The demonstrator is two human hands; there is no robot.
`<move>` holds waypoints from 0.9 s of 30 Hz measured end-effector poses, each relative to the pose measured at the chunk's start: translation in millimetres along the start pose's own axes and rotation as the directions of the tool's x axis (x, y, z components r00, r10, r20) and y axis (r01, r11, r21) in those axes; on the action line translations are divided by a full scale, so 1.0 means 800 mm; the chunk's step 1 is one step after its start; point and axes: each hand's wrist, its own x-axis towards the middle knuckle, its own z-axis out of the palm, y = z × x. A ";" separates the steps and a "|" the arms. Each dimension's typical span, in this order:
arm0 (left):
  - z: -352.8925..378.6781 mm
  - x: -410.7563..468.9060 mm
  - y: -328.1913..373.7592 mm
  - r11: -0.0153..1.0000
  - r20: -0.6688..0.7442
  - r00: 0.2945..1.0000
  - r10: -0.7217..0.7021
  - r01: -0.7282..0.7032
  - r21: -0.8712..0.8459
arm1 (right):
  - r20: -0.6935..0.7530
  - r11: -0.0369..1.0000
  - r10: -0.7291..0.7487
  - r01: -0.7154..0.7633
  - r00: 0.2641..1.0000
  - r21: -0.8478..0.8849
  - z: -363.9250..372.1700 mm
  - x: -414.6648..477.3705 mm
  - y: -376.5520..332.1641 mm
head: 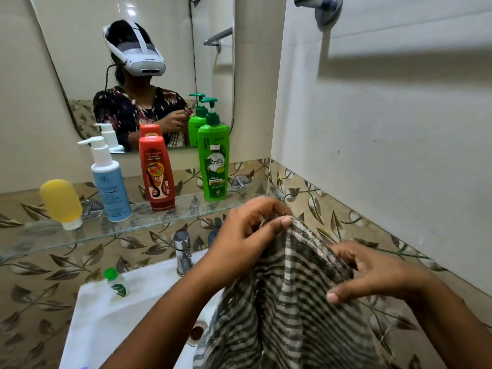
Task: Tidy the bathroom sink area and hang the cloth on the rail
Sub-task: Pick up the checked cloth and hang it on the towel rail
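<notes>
Currently both hands, left [241,235] and right [378,272], each grip pinching one striped cloth [287,302] above the sink [111,315]. Glass shelf [149,222]: four bottles. Sink rim: one small bottle [117,283].

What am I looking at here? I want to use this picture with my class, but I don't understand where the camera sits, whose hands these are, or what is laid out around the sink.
There is no machine: a person wears one camera on the head, looking forward and down, so both arms reach in from below. The mirror shows the headset. The left hand pinches the top edge of a striped cloth; the right hand grips its side. It hangs over the white sink, near the tap. On the glass shelf stand a yellow tube, a blue pump bottle, a red bottle and a green shampoo bottle. A small green-capped bottle stands on the sink's rim. The rail's mount is top right.
</notes>
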 end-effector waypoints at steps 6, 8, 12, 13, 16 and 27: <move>-0.038 0.009 0.039 0.981 -0.032 0.999 0.029 -0.034 -0.193 | -0.122 0.955 0.162 -0.187 0.979 -0.231 -0.028 -0.025 0.007; -0.051 0.012 0.043 0.983 -0.042 0.998 0.052 -0.059 -0.174 | -0.165 0.940 0.149 -0.191 0.975 -0.283 -0.035 -0.031 0.001; -0.071 0.016 0.037 0.987 0.004 1.000 0.011 -0.010 -0.160 | -0.195 0.970 -0.035 -0.013 0.980 -0.242 -0.040 -0.040 -0.030; -0.073 0.016 0.032 0.987 0.022 0.999 -0.024 0.027 -0.161 | -0.244 0.967 -0.083 0.019 0.966 -0.254 -0.043 -0.041 -0.039; -0.078 0.015 0.013 0.966 0.105 0.979 -0.176 0.192 -0.175 | -0.353 0.923 -0.245 0.106 0.903 -0.369 -0.049 -0.039 -0.069; -0.042 0.010 -0.019 0.888 0.392 0.849 -0.356 0.437 -0.141 | -0.368 0.836 -0.470 0.271 0.802 -0.477 -0.037 0.024 -0.172</move>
